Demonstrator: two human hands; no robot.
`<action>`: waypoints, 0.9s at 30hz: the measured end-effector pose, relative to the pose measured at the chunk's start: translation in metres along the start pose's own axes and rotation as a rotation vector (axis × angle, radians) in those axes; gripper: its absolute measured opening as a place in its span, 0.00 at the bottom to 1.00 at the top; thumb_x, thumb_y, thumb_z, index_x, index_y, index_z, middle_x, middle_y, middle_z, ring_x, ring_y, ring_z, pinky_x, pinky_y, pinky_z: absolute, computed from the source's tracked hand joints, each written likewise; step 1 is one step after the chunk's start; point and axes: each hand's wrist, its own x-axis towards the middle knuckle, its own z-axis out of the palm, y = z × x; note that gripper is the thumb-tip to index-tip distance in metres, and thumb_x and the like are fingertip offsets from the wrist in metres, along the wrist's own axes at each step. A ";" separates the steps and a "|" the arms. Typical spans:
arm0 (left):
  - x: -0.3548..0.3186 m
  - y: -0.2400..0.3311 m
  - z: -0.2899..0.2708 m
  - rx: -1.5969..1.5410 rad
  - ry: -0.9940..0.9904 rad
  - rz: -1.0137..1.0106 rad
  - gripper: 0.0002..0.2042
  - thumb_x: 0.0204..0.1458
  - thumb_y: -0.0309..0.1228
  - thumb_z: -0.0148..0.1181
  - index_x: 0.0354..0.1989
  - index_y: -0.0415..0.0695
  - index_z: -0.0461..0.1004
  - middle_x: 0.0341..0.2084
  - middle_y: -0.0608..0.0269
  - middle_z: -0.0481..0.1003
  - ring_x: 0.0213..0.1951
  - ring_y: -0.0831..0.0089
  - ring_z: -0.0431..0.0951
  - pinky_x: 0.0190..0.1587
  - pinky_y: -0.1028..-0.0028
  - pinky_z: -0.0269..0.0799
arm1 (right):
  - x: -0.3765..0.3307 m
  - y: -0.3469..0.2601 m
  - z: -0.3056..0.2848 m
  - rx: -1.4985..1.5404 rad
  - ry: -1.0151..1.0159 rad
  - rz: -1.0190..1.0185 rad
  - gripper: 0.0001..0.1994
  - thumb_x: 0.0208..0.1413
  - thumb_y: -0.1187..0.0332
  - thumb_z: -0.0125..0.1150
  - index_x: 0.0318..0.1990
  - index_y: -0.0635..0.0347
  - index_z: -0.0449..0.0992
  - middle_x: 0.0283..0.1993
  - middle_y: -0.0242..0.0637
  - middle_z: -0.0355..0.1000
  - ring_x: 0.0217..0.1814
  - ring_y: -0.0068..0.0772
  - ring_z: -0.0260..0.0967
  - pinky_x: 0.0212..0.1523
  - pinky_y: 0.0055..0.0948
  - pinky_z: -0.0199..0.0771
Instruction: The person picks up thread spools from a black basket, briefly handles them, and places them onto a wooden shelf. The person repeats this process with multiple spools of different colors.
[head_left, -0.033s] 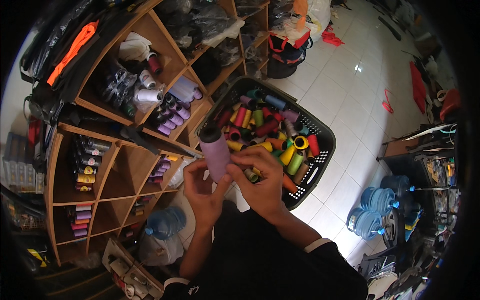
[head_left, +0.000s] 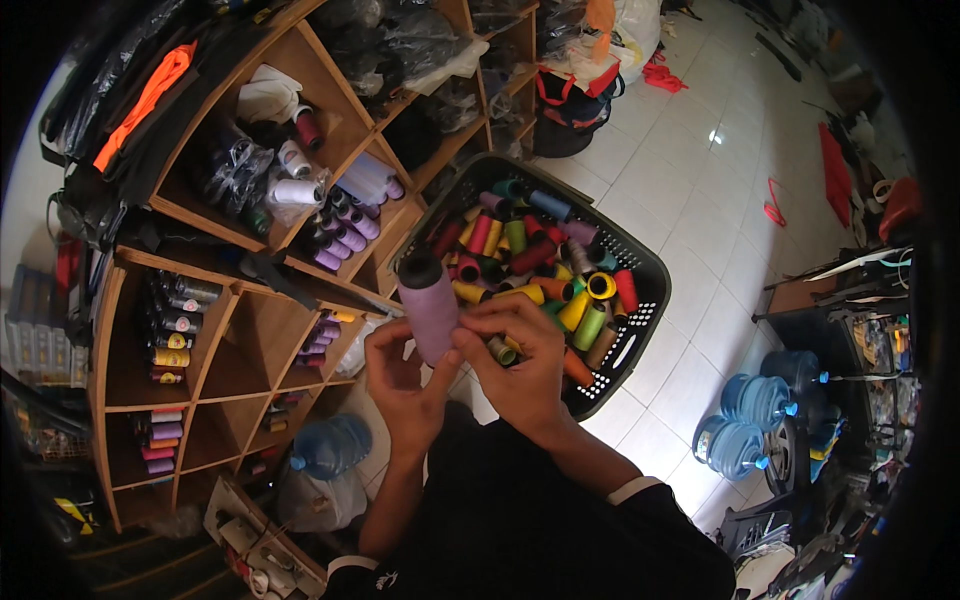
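Note:
A lilac spool of thread (head_left: 430, 312) with a dark top end is held up in front of me, tilted slightly to the left. My left hand (head_left: 408, 375) is closed around its lower part, with the thumb along the near side. From the right, the fingertips of my right hand (head_left: 522, 365) press on the spool's lower side; whether they also pinch a loose thread is too small to see. Beyond both hands stands a dark perforated plastic basket (head_left: 655, 290), filled with spools in red, yellow, green, blue and other colours.
A wooden cubby shelf (head_left: 285, 262) on the left holds lilac spools (head_left: 345, 238), dark and yellow spools, and plastic-wrapped goods. A blue water jug (head_left: 335, 445) stands by its base. More blue jugs (head_left: 755, 400) lie on the right. White floor tiles (head_left: 690, 200) run past the basket.

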 end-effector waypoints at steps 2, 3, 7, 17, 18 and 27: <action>0.004 -0.002 0.002 0.017 0.015 0.075 0.24 0.42 0.15 0.67 0.47 0.39 0.63 0.46 0.56 0.67 0.51 0.69 0.70 0.54 0.68 0.69 | 0.005 0.003 0.000 -0.014 -0.006 -0.045 0.05 0.46 0.79 0.65 0.32 0.65 0.77 0.36 0.39 0.71 0.38 0.31 0.71 0.39 0.26 0.70; 0.004 -0.002 0.002 0.006 0.021 0.076 0.24 0.42 0.14 0.67 0.47 0.39 0.63 0.47 0.56 0.67 0.51 0.69 0.70 0.54 0.68 0.69 | 0.006 0.003 -0.001 -0.033 -0.017 -0.066 0.05 0.47 0.79 0.64 0.32 0.65 0.76 0.36 0.39 0.70 0.38 0.29 0.70 0.39 0.25 0.69; 0.004 -0.002 0.001 -0.039 -0.008 0.057 0.24 0.42 0.14 0.66 0.46 0.39 0.63 0.47 0.55 0.67 0.51 0.69 0.70 0.53 0.69 0.69 | 0.010 0.005 -0.001 -0.029 -0.039 -0.137 0.04 0.51 0.80 0.58 0.33 0.66 0.71 0.35 0.40 0.67 0.36 0.32 0.67 0.37 0.29 0.66; 0.010 0.001 -0.007 -0.312 0.006 -0.195 0.20 0.51 0.31 0.63 0.49 0.41 0.63 0.42 0.64 0.69 0.46 0.75 0.71 0.51 0.71 0.67 | 0.021 0.026 -0.024 -0.214 -0.012 -0.001 0.10 0.49 0.79 0.60 0.41 0.62 0.74 0.39 0.40 0.66 0.42 0.36 0.67 0.42 0.31 0.68; 0.010 -0.001 -0.007 -0.307 0.000 -0.188 0.20 0.51 0.31 0.63 0.49 0.41 0.63 0.42 0.64 0.69 0.46 0.75 0.71 0.51 0.71 0.67 | 0.021 0.022 -0.026 -0.226 -0.004 -0.007 0.11 0.48 0.78 0.62 0.41 0.61 0.75 0.39 0.40 0.67 0.43 0.36 0.67 0.43 0.31 0.69; 0.010 -0.001 0.002 -0.144 -0.038 -0.019 0.21 0.46 0.17 0.64 0.46 0.39 0.61 0.46 0.57 0.67 0.51 0.70 0.69 0.54 0.71 0.66 | 0.012 -0.002 -0.007 -0.133 -0.037 -0.100 0.08 0.43 0.76 0.68 0.34 0.61 0.79 0.36 0.38 0.69 0.40 0.37 0.68 0.40 0.31 0.68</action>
